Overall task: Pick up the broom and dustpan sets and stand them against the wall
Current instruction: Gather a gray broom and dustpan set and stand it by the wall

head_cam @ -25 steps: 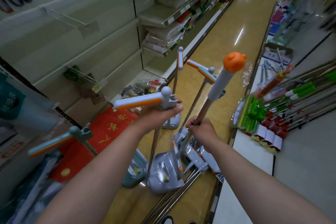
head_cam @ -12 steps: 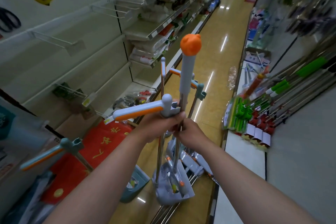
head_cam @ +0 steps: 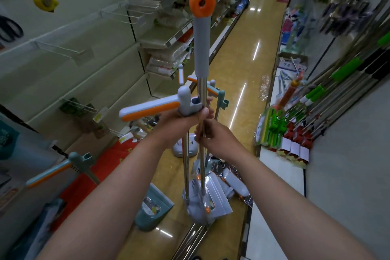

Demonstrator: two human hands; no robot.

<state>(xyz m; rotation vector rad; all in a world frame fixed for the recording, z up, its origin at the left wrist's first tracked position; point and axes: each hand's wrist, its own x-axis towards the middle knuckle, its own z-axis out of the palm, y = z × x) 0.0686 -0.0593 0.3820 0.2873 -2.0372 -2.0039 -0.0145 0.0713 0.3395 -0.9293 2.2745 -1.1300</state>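
I hold a grey broom and dustpan set upright in the aisle. My left hand (head_cam: 179, 126) grips the top of the dustpan pole just under its grey-and-orange handle (head_cam: 152, 108). My right hand (head_cam: 213, 135) is closed around the steel broom pole (head_cam: 202, 91), whose grey grip ends in an orange cap (head_cam: 201, 2) above. The two poles stand side by side, and the grey dustpan (head_cam: 207, 205) with the broom head rests on the floor below. A teal set leans at the left, its handle (head_cam: 61, 170) raised and its teal dustpan (head_cam: 153, 210) on the floor.
Another grey dustpan set (head_cam: 185, 148) stands further down the aisle. Packaged brush heads (head_cam: 232, 181) lie on the floor by the right shelf base. Mops with green grips (head_cam: 329, 95) lean on the right shelf. Store shelving (head_cam: 88, 53) lines the left, with a red sheet (head_cam: 95, 175) below.
My right hand swung the broom pole upright and brought it against the dustpan pole by my left hand. The orange cap rose higher in view.
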